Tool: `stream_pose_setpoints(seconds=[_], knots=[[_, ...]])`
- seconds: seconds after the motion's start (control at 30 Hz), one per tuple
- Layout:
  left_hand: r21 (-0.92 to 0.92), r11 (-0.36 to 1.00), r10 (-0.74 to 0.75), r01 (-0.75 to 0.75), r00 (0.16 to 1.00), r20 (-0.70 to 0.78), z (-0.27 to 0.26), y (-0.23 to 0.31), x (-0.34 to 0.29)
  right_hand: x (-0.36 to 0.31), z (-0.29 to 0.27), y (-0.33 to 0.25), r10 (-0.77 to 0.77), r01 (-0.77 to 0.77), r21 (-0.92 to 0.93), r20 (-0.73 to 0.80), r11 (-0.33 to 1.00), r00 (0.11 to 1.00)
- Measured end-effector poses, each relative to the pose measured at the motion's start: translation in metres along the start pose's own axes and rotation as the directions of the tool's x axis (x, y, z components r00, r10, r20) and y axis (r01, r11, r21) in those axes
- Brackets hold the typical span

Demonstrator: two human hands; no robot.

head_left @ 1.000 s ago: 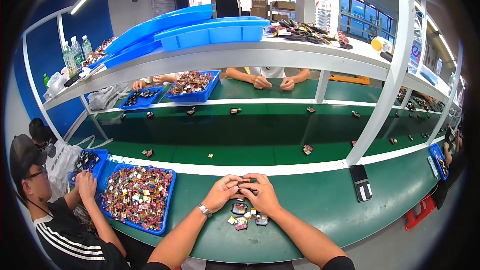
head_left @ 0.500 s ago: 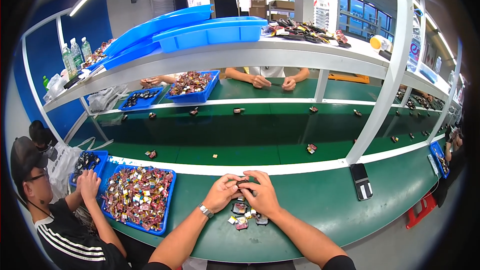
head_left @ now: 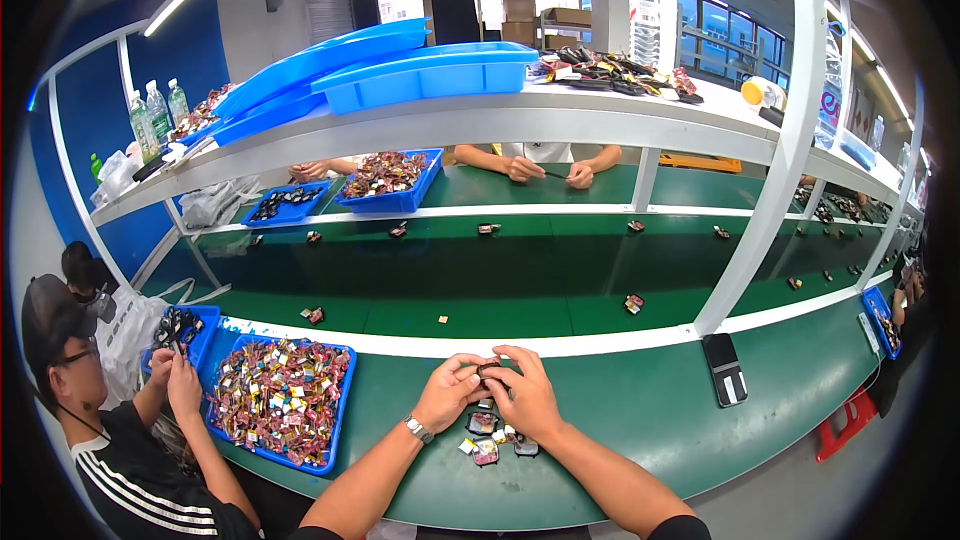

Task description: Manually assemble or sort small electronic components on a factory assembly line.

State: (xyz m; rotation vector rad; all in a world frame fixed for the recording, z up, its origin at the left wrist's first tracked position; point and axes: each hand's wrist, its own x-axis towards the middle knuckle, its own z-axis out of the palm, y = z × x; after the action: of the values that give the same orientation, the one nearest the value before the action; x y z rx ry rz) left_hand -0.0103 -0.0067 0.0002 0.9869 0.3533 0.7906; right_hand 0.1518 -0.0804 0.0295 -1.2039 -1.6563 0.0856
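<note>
Your left hand [head_left: 446, 400] and right hand [head_left: 530, 402] meet above the green worktop [head_left: 630, 410], in front of the white rail [head_left: 610, 342]. The fingertips of both hands are closed on a small dark part [head_left: 488, 371], which sits between them; the fingers cover much of it, so its details cannot be read. A wristwatch [head_left: 418, 429] is on your left wrist. Directly below the held part, a cluster of small assemblies [head_left: 484, 424] lies on the worktop, close together. To your left, a blue tray [head_left: 347, 395] contains a heap of small components [head_left: 280, 400]. A black rectangular device [head_left: 725, 370] lies to your right, well apart from your hands.
</note>
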Motion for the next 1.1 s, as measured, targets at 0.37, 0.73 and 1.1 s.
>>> stream_pose_setpoints(seconds=[0.37,0.73,1.1], knots=[[0.015,0.999,-0.034,0.034,0.999,-0.031,-0.0016,0.0013,-0.0004,0.0036,0.0027,-0.0034,-0.113,0.103,-0.188,-0.043,0.977,0.993],[0.060,0.997,-0.051,0.054,0.997,-0.051,0.0004,0.0001,0.0003,0.0019,0.0062,-0.0012,-0.145,0.127,-0.263,-0.049,0.956,0.988],[0.100,0.993,-0.058,0.065,0.996,-0.071,0.0033,-0.0006,0.0004,0.0062,0.0038,-0.0057,-0.148,0.135,-0.299,-0.023,0.945,0.989]])
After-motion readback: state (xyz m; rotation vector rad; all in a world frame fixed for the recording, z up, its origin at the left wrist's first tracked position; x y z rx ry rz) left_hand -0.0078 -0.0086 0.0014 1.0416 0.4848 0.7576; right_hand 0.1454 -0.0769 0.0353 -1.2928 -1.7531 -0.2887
